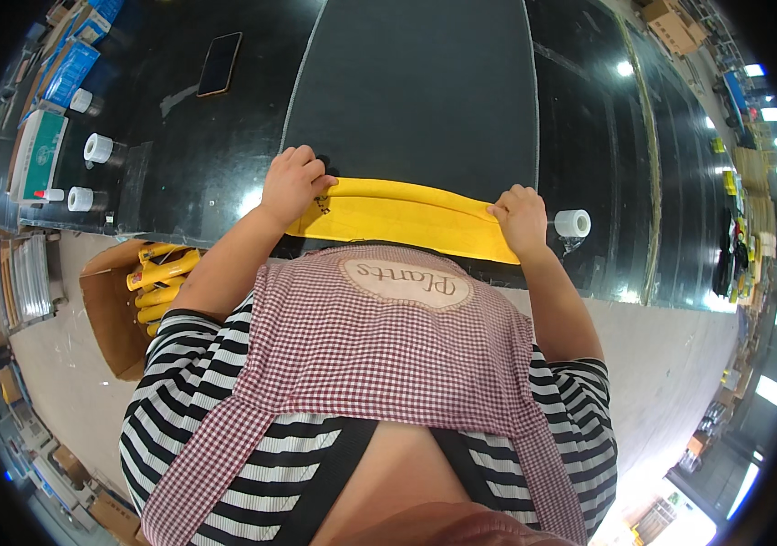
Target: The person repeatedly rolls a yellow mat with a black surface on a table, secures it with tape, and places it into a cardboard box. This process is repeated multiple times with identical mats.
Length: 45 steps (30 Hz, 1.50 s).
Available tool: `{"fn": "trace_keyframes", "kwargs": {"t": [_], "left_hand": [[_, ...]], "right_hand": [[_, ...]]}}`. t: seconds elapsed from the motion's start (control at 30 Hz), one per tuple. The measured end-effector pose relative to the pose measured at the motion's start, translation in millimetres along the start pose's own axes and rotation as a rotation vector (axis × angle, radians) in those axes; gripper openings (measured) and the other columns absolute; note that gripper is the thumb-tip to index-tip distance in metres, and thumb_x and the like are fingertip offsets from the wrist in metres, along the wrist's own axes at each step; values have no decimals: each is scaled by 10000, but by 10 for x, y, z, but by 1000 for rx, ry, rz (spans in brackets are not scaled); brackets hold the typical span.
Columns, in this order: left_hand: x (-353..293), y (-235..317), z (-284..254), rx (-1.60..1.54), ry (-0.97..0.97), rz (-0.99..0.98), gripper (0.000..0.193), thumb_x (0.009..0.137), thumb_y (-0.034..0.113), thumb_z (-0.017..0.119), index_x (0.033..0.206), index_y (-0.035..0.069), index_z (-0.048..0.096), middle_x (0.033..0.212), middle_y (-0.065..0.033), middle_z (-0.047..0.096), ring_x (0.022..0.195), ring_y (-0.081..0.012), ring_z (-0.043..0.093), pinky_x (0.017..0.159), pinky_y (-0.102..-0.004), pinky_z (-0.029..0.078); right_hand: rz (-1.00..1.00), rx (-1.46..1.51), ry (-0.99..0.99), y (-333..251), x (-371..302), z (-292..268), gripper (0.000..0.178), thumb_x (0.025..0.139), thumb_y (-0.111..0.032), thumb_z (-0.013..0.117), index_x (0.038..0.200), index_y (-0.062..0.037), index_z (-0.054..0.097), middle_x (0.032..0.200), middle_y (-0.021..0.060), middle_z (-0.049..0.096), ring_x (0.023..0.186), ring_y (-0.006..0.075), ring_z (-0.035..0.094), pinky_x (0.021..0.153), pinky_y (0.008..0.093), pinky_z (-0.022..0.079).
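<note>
A strip of yellow cloth (397, 215) lies along the near edge of the black table, with a fold running along its far side. My left hand (296, 185) grips its far left corner, fingers closed on the fabric. At the opposite end my right hand (522, 219) pinches the right corner between thumb and fingers. Between both hands the cloth is stretched out sideways. Small dark marks show on it beside my left hand. The cloth's near edge lies close to my checked apron (388, 337).
A phone (220, 65) lies on the table (406, 91) at the far left. White rolls (98, 147) stand along the left side, and another white roll (572, 223) sits right of my right hand. Below the table's left edge is a cardboard box (108, 305) holding rolled yellow cloths (165, 280).
</note>
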<state>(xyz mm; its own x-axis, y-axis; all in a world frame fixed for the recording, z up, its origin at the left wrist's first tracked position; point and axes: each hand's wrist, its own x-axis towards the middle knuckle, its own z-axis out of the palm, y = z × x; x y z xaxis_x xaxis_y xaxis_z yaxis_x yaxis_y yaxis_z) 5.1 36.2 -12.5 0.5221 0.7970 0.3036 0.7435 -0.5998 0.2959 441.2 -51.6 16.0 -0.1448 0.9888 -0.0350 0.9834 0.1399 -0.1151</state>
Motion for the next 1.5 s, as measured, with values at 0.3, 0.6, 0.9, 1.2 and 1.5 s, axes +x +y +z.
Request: {"fn": "trace_keyframes", "kwargs": {"t": [0.3,0.6,0.9,1.2,1.5], "left_hand": [[5,-183,-147,-32,-97,235,204,855,257,779,966,99,714,948,-50,612,859,-294,597,784,-381,521],[456,58,-285,179,-239,76,121,914,162,671,1007,87,691,1073,-104,629,1082,-324,623,861,-420,527],[15,676,-49,226,-379,-178,855,976,514,603,1635,71,287,1616,-361,279,1531,-501,242,1241,-624,171],[1857,37,109,193,-362,-367,818,990,679,509,1657,257,293,1749,-166,95,1622,-341,45,1266,-615,27],[2143,-289,263,92,-348,-209,741,990,643,554,1580,204,463,1692,-148,297,1587,-333,197,1285,-502,155]], "right_hand": [[-181,-11,63,72,-143,-14,195,926,-152,687,1103,-84,734,1002,73,665,1020,279,618,858,377,542],[18,-206,-77,-64,146,7,416,906,-118,644,1318,-60,653,1191,122,658,1130,329,619,931,447,527],[102,74,94,-394,-128,164,775,957,-407,691,1599,-99,384,1629,321,310,1554,466,236,1274,565,156],[156,-101,165,316,1770,62,683,1048,-506,525,1620,-170,366,1675,178,318,1568,359,248,1282,517,175],[37,-56,281,76,1292,362,438,987,-266,662,1364,-56,586,1384,160,610,1336,354,526,1155,484,384]]}}
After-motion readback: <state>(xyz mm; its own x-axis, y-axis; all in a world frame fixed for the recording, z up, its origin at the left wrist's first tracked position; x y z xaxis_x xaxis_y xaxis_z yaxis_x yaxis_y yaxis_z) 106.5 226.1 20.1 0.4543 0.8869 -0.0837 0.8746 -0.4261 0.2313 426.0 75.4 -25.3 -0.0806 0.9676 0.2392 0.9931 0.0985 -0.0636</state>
